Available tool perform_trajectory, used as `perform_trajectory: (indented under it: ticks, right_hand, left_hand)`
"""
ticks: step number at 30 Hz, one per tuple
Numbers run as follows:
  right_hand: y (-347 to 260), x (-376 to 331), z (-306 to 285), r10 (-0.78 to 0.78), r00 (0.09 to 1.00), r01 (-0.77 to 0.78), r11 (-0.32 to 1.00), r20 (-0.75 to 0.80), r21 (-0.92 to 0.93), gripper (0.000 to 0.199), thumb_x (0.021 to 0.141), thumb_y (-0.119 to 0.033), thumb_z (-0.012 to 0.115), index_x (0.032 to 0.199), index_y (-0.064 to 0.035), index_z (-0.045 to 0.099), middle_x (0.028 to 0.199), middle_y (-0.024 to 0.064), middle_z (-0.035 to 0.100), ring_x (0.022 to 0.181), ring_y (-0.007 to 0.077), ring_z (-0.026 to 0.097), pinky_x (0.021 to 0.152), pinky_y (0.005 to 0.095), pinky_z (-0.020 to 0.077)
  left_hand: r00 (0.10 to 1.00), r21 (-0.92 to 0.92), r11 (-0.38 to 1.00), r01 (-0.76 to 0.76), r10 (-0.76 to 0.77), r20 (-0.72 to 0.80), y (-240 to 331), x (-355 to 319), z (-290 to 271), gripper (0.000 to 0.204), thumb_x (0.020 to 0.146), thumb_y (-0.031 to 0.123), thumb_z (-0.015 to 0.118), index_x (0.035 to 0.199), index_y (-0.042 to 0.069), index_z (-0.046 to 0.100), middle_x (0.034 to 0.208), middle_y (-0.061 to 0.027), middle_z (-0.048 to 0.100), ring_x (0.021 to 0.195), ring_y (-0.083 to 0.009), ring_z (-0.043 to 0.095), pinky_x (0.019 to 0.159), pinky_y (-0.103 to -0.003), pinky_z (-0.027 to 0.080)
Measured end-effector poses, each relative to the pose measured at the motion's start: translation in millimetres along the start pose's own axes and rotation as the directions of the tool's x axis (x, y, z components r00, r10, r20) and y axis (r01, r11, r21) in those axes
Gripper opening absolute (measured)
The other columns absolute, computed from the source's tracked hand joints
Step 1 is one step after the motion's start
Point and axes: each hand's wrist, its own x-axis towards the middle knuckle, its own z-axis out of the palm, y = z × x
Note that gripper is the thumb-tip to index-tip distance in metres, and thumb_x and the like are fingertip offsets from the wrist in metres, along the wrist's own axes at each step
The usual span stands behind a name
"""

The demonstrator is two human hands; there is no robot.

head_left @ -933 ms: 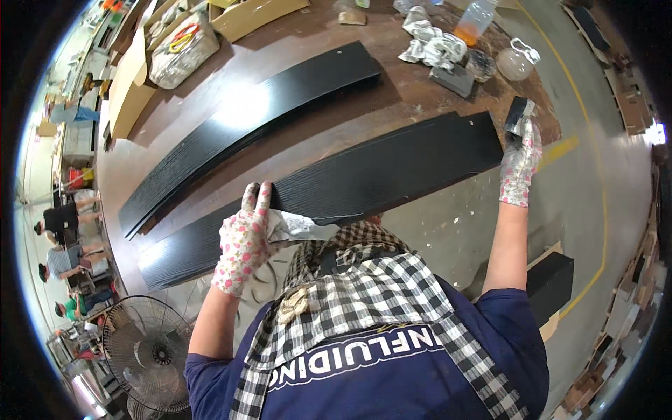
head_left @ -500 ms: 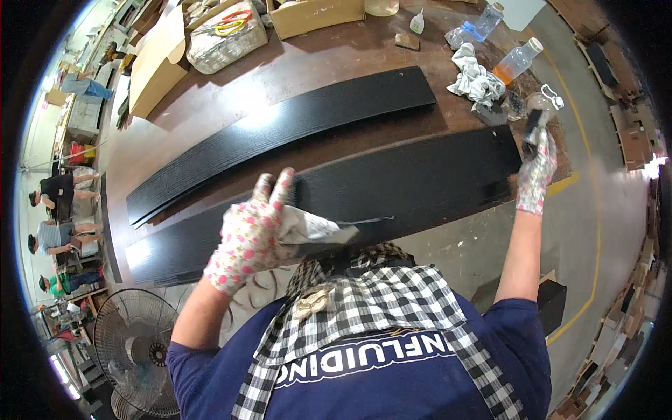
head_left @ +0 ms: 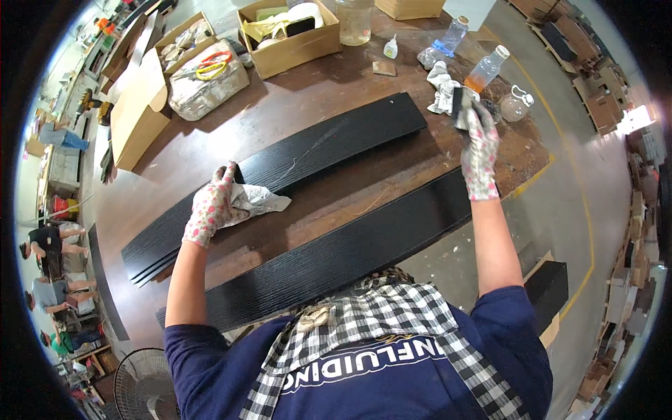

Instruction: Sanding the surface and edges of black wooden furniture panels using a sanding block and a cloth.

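Two long black wood-grained boards lie on the brown table. My left hand [head_left: 211, 208], in a floral glove, is at the far black board [head_left: 343, 136], its fingers closed round a crumpled white cloth [head_left: 260, 200]. Part of the cloth hangs over that board's near edge. Thin pale streaks cross the far board's top. The near black board [head_left: 364, 241] runs along the table's front edge by my apron. My gloved right hand [head_left: 480, 155] is raised beyond the near board's right end, gripping a small dark block [head_left: 459, 105] whose exact kind I cannot make out.
Bottles [head_left: 487, 68] and a white rag [head_left: 441, 87] stand or lie at the far right, near a small squeeze bottle [head_left: 390, 47]. Open cardboard boxes [head_left: 290, 52] and a wrapped bundle [head_left: 208, 87] with scissors line the back. A fan [head_left: 145, 385] stands at lower left.
My left hand has moved with the cloth from the near board to the far one. The right hand has shifted left and farther away with the dark block. The whole view has shifted.
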Motion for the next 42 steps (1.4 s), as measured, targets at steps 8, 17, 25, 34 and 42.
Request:
perform_trajectory:
  ticks: [8,17,25,34,42]
  right_hand:
    - [-6,-55,-65,0.102,0.988,-0.100,0.995,-0.113,0.022,0.036,0.093,-0.014,0.060,0.124,0.0036,0.054,0.117,0.0083,0.060,0.103,0.0145,0.058,0.091,0.0296,0.0466]
    - [31,-72,-89,0.014,0.997,-0.034,0.962,-0.077,-0.270,0.034,0.095,-0.018,0.058,0.123,0.0020,0.055,0.114,0.0063,0.060,0.101,0.0136,0.055,0.092,0.0294,0.0438]
    - [34,-64,-89,0.010,0.994,0.043,0.875,0.107,-0.482,0.040,0.097,-0.025,0.054,0.124,0.0045,0.054,0.114,0.0114,0.060,0.102,0.0185,0.055,0.092,0.0323,0.0429]
    - [34,-59,-94,0.011,0.990,0.068,0.841,0.142,-0.537,0.042,0.096,-0.023,0.057,0.124,0.0074,0.053,0.123,0.0163,0.057,0.111,0.0228,0.053,0.098,0.0341,0.0397]
    - [27,-145,41,0.067,0.935,0.020,0.971,0.350,-0.239,0.034,0.097,-0.011,0.051,0.128,0.0023,0.052,0.120,0.0112,0.060,0.097,0.0152,0.058,0.081,0.0281,0.0472]
  left_hand:
    - [0.997,-0.019,0.999,0.050,-0.051,-0.054,-5,0,5,0.114,0.051,0.023,0.090,0.146,0.007,0.029,0.143,-0.0200,0.040,0.117,-0.0352,0.055,0.097,-0.039,0.048]
    - [0.719,-0.388,0.730,-0.563,0.201,-0.665,103,-84,-7,0.044,0.079,0.019,0.073,0.118,0.002,0.061,0.094,-0.0087,0.067,0.072,-0.0119,0.064,0.061,-0.027,0.053]
    - [0.881,-0.218,0.965,-0.147,0.027,-0.472,173,-116,129,0.057,0.079,0.036,0.065,0.132,0.018,0.054,0.147,-0.0082,0.040,0.141,-0.0381,0.025,0.113,-0.057,0.014]
    - [0.706,0.316,0.735,0.601,-0.301,-0.641,-81,-227,112,0.047,0.082,0.016,0.054,0.128,0.010,0.053,0.122,-0.0052,0.059,0.108,-0.0237,0.056,0.092,-0.041,0.042]
    - [0.795,-0.197,0.964,0.178,-0.259,-0.548,11,-190,139,0.054,0.082,0.034,0.062,0.130,0.012,0.055,0.139,-0.0134,0.048,0.134,-0.0322,0.038,0.113,-0.048,0.021]
